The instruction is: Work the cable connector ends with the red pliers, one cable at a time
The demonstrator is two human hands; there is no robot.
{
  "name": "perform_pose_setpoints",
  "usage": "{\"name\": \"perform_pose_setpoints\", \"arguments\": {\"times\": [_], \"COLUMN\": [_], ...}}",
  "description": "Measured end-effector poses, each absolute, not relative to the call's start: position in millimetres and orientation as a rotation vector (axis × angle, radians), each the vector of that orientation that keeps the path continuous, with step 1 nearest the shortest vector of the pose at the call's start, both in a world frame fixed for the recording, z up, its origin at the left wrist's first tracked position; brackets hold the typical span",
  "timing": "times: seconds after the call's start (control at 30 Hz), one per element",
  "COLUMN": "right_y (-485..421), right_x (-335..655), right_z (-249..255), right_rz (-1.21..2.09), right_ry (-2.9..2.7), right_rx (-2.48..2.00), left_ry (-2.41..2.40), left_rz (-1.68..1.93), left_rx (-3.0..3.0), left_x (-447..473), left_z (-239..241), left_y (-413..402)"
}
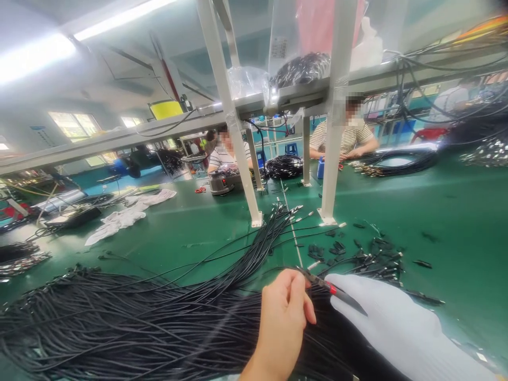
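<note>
Bare, with its fingers pinched, my left hand (283,315) holds a thin black cable near its metal-tipped end (313,265). My right hand (384,312), in a white glove, grips small pliers (332,289) with red and black handles. The jaws of the pliers meet the cable end just beyond my left fingertips; whether they are closed on it I cannot tell. Under both hands spreads a large heap of black cables (138,323). A bundle of cables (257,254) runs from it toward the shelf posts, its metal connectors at the far end.
Small black pieces (337,247) and cable ends (381,262) lie right of the bundle. White shelf posts (331,174) stand on the green table (456,211). A white cloth (127,214) lies left. Two people (345,132) sit across, near coiled cables (400,163).
</note>
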State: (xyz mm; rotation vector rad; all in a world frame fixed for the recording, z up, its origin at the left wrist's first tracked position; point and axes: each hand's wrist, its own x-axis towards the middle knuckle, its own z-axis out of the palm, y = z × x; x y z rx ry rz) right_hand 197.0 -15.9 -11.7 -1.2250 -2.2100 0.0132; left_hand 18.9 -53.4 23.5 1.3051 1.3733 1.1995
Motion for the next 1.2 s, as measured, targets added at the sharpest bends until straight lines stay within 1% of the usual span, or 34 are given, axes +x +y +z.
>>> {"name": "perform_pose_setpoints", "arguments": {"times": [0.07,0.17,0.23,0.37,0.43,0.6,0.67,0.73,0.87,0.97,1.07,1.2], "right_y": [-17,-17,-16,-11,-11,-20,-22,-21,-14,-11,-12,-19], "right_x": [198,200,200,197,195,194,194,194,194,196,197,198], "right_z": [-10,-5,-2,4,7,14,12,8,0,0,4,11], "right_rz": [-0.046,-0.012,-0.019,-0.16,-0.15,0.279,0.344,0.256,-0.039,-0.131,-0.034,0.288], "right_ry": [-2.21,-2.251,-2.275,-2.269,-2.254,-2.314,-2.298,-2.258,-2.206,-2.213,-2.228,-2.236], "right_rx": [-1.238,-1.244,-1.208,-1.077,-1.095,-1.343,-1.416,-1.381,-1.164,-1.082,-1.118,-1.179], "left_ry": [1.412,1.405,1.292,1.018,1.108,1.604,1.643,1.561,1.087,0.858,0.781,0.771], "left_rz": [1.184,1.188,1.188,1.118,1.136,1.316,1.362,1.352,1.237,1.204,1.173,1.176], "left_rx": [1.392,1.455,1.325,0.997,1.169,2.135,2.236,2.0,1.123,0.8,0.681,0.752], "left_x": [18,16,14,10,9,11,12,13,15,15,14,15], "left_z": [23,27,33,43,41,15,10,13,33,41,41,39], "left_y": [-55,-57,-58,-57,-57,-55,-56,-57,-59,-59,-58,-58]}}
